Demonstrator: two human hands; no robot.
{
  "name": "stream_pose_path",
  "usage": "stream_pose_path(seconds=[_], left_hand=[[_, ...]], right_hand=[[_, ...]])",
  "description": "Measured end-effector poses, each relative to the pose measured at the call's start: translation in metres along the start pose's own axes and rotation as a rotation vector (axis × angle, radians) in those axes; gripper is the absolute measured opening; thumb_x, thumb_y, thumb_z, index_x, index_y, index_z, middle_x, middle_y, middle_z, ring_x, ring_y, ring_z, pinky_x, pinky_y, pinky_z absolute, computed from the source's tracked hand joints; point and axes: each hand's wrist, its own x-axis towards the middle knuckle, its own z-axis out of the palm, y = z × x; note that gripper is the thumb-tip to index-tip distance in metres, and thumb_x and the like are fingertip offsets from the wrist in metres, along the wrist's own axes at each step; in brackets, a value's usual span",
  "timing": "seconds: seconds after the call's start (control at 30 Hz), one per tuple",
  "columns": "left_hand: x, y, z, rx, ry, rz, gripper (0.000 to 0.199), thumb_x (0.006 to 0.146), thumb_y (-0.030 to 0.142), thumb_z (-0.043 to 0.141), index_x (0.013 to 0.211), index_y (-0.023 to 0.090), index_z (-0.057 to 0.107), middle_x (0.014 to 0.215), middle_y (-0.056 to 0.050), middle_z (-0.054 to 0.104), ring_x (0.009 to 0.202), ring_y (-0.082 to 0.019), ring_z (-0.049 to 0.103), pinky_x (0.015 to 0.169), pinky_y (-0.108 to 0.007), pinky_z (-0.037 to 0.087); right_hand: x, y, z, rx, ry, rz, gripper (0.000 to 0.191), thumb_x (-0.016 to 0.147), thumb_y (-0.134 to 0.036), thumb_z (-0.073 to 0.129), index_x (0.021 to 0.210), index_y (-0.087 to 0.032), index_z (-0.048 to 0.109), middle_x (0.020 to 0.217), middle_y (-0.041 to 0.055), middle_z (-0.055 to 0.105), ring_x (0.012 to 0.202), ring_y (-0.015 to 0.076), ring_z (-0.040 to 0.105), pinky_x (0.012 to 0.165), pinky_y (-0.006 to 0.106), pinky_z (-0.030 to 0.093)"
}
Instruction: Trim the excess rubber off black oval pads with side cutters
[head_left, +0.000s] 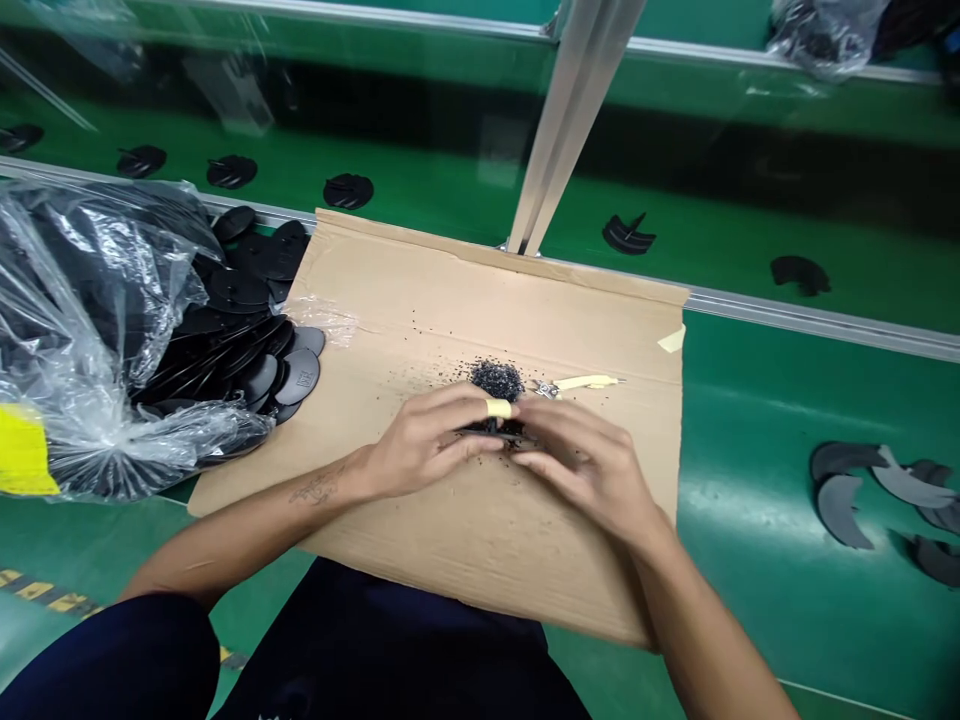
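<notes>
Over the middle of a cardboard sheet (420,270), my left hand (427,435) and my right hand (592,455) meet fingertip to fingertip. Between them they pinch a thin black part (480,431), seen nearly edge-on and largely covered by the fingers. Yellow tape wraps a finger of my left hand. Just beyond the hands lies a pile of small black bits (497,377), with loose bits scattered around it. Cutters (577,383) with yellow handles rest to the right of the pile.
At left, a clear plastic bag (82,300) spills many black oval parts (240,290). Several curved dark parts (844,510) lie on the green surface at right. A metal post (559,130) rises behind the cardboard, and single black parts (349,190) sit on the green surface beyond.
</notes>
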Motion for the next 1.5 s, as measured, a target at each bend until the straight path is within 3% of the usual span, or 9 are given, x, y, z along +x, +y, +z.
stream_pose_path(seconds=[0.1, 0.17, 0.3, 0.57, 0.87, 1.3, 1.5], left_hand=[[-0.001, -0.007, -0.003, 0.061, 0.083, -0.126, 0.021, 0.094, 0.028, 0.070, 0.109, 0.013, 0.071, 0.089, -0.006, 0.072, 0.078, -0.012, 0.067, 0.070, -0.023, 0.055], [-0.001, -0.010, -0.004, 0.082, 0.101, -0.181, 0.019, 0.095, 0.030, 0.070, 0.104, 0.013, 0.072, 0.086, -0.005, 0.072, 0.075, -0.012, 0.066, 0.067, -0.022, 0.054], [0.001, -0.014, -0.002, 0.070, 0.099, -0.156, 0.018, 0.096, 0.028, 0.068, 0.103, 0.013, 0.072, 0.087, -0.005, 0.072, 0.077, -0.012, 0.066, 0.068, -0.023, 0.055], [-0.001, -0.017, -0.002, 0.002, 0.073, -0.076, 0.021, 0.091, 0.024, 0.075, 0.109, 0.013, 0.073, 0.096, -0.008, 0.073, 0.089, -0.013, 0.068, 0.079, -0.025, 0.058], [-0.001, -0.013, -0.003, -0.048, 0.011, -0.039, 0.023, 0.091, 0.026, 0.075, 0.110, 0.014, 0.073, 0.096, -0.010, 0.074, 0.088, -0.015, 0.070, 0.077, -0.026, 0.060], [-0.005, -0.016, 0.003, -0.129, 0.003, -0.050, 0.021, 0.092, 0.028, 0.074, 0.107, 0.014, 0.072, 0.088, -0.006, 0.072, 0.078, -0.013, 0.068, 0.069, -0.023, 0.057], [-0.002, -0.012, -0.001, 0.004, -0.018, -0.108, 0.022, 0.093, 0.031, 0.072, 0.106, 0.013, 0.071, 0.088, -0.006, 0.069, 0.077, -0.012, 0.063, 0.067, -0.023, 0.051]], right_hand=[[-0.001, 0.021, -0.020, -0.345, -0.032, 0.119, 0.045, 0.097, -0.040, 0.074, 0.135, -0.020, 0.061, 0.138, 0.0171, 0.057, 0.133, 0.0392, 0.049, 0.107, 0.066, 0.046], [-0.003, 0.035, -0.028, -0.486, -0.060, 0.184, 0.050, 0.096, -0.043, 0.073, 0.136, -0.016, 0.059, 0.140, 0.0207, 0.052, 0.133, 0.0438, 0.046, 0.104, 0.069, 0.046], [-0.006, 0.042, -0.029, -0.501, -0.045, 0.193, 0.035, 0.104, -0.040, 0.058, 0.128, -0.015, 0.062, 0.124, 0.0184, 0.059, 0.114, 0.0393, 0.058, 0.093, 0.060, 0.054], [0.003, 0.005, -0.015, -0.196, 0.078, 0.017, 0.031, 0.105, -0.027, 0.054, 0.134, -0.019, 0.060, 0.107, 0.0126, 0.057, 0.097, 0.0271, 0.061, 0.079, 0.041, 0.056], [0.003, -0.003, -0.010, -0.182, 0.017, -0.091, 0.031, 0.102, -0.027, 0.064, 0.132, -0.019, 0.060, 0.115, 0.0134, 0.069, 0.093, 0.0272, 0.067, 0.081, 0.043, 0.058], [-0.001, -0.007, -0.011, -0.287, 0.011, -0.088, 0.024, 0.107, -0.026, 0.062, 0.130, -0.019, 0.062, 0.106, 0.0106, 0.071, 0.086, 0.0245, 0.070, 0.076, 0.038, 0.059], [-0.001, -0.004, -0.013, -0.328, 0.013, -0.086, 0.023, 0.107, -0.027, 0.061, 0.128, -0.019, 0.063, 0.108, 0.0108, 0.071, 0.088, 0.0253, 0.070, 0.075, 0.039, 0.059]])
